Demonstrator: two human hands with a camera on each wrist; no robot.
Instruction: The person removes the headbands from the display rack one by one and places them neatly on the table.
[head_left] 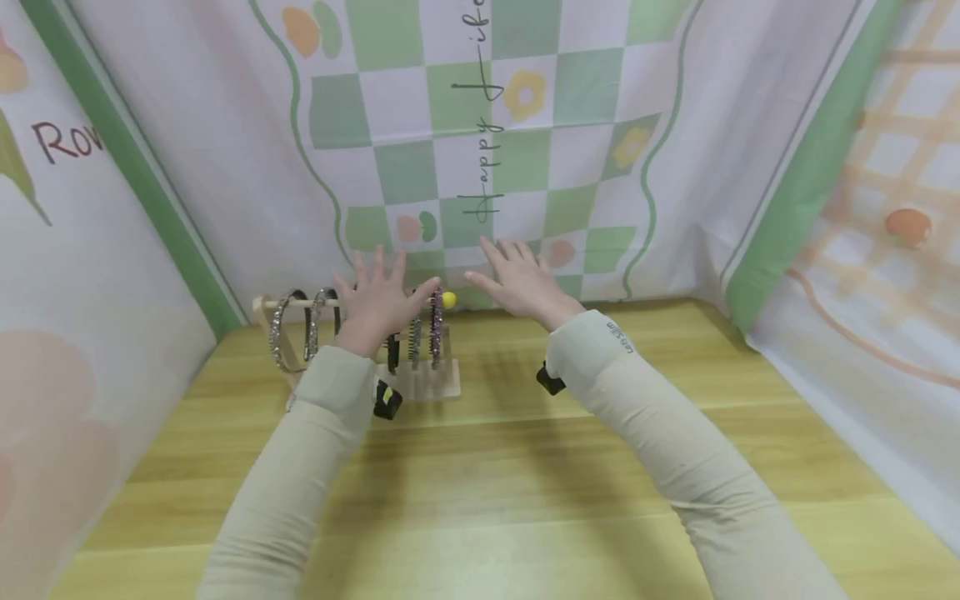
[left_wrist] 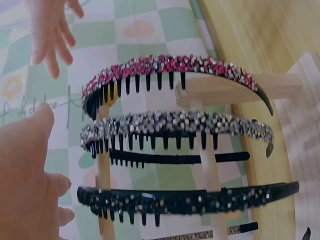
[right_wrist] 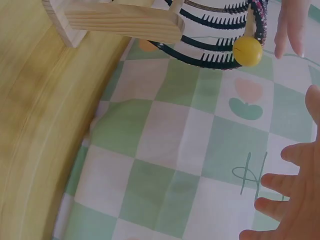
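My left hand (head_left: 377,304) is spread flat over a wooden rack (head_left: 452,379) of sparkly headbands, fingers straight and pointing away. In the left wrist view a pink-and-silver headband (left_wrist: 165,65), a silver one (left_wrist: 175,122) and a black one with dark stones (left_wrist: 185,200) hang beside that hand, their comb teeth showing. Two silver headbands, one of them a glittery hoop (head_left: 277,333), hang at the rack's left end in the head view. My right hand (head_left: 522,279) is held out right of the rack, fingers spread, holding nothing.
A yellow ball (right_wrist: 247,51) caps the right end of the rack's bar. The rack stands at the back left of the wooden table (head_left: 480,500). Behind it hangs a green-and-white checked cloth (head_left: 517,158), with printed cloth panels at both sides.
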